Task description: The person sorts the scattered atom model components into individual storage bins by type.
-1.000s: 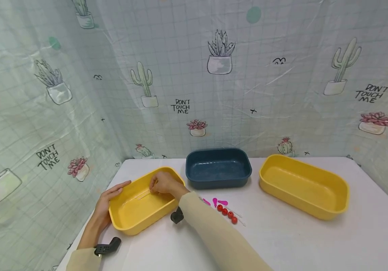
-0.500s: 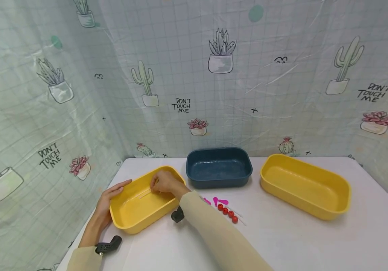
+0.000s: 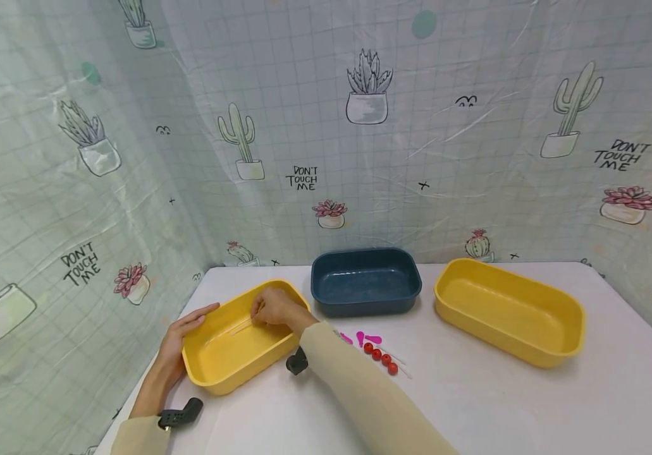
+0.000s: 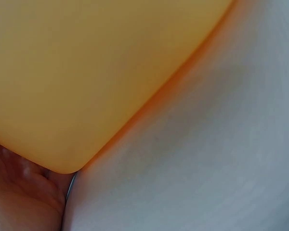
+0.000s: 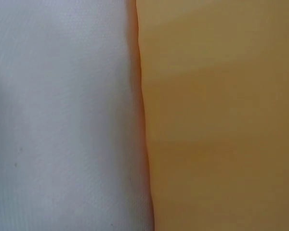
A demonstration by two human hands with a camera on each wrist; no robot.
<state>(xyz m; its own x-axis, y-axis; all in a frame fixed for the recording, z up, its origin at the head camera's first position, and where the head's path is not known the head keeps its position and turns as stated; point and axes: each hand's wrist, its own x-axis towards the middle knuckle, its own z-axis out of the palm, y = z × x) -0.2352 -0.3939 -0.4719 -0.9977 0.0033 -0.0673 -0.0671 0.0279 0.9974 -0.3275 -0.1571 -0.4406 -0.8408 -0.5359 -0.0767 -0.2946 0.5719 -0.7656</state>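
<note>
My left hand (image 3: pixel 176 338) rests against the left outer side of a yellow plastic bin (image 3: pixel 212 383), its fingers fairly straight along the rim. In the left wrist view, part of the left hand (image 4: pixel 24 187) shows beside the corner of the yellow bin (image 4: pixel 86 86). Inside that bin is my right hand (image 3: pixel 276 308), fingers curled down near the floor of it. A thin white stick, likely a cotton swab (image 3: pixel 238 327), runs from the right fingertips toward the left. The fingertips themselves are mostly hidden. The right wrist view shows only the bin's wall (image 5: pixel 221 115) and the white tabletop.
Beside the right forearm lie several red beads (image 3: pixel 386 359), pink teardrop-shaped pieces (image 3: pixel 360 338) and thin white sticks (image 3: pixel 403 371). A dark blue bin (image 3: pixel 366 309) stands at the back, and another yellow bin (image 3: pixel 508 338) to the right. A patterned curtain (image 3: pixel 417 145) surrounds the white table.
The view shifts slightly with the head. Both hands and the bin stay practically in place.
</note>
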